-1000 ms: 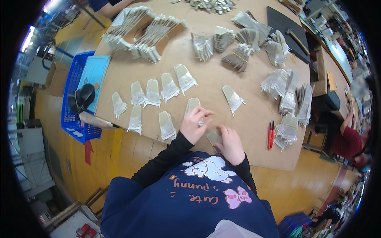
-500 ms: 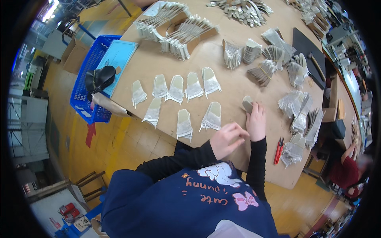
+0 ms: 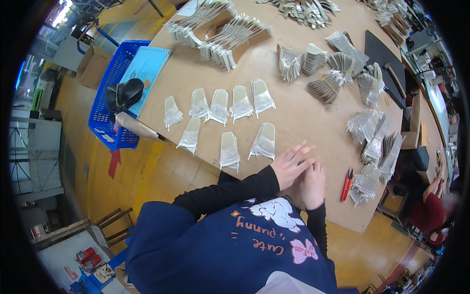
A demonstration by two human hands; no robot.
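Note:
My hands meet above the near edge of the brown table. The left hand [image 3: 290, 167] has its fingers stretched out, lying over the fingertips of my right hand. The right hand [image 3: 312, 185] is bent with its fingers closed, and what it holds is hidden behind the hands. To the left lie several flat tongue-shaped pieces, greenish grey at the rounded end and white at the wider end, spaced out in two loose rows. Nearest to my left hand is one such piece [image 3: 263, 141], with another piece [image 3: 229, 151] beside it.
Red-handled snips [image 3: 346, 185] lie right of my hands, beside banded bundles [image 3: 364, 183] of similar pieces. Larger bundles [image 3: 230, 41] stand at the back. A blue basket [image 3: 104, 100] with a black item is at left. A hammer [image 3: 394, 78] rests on a black mat.
My right hand has drawn back toward me from the table, and the grey piece at its fingertips has gone out of sight. My left hand has moved right, and its fingers have straightened.

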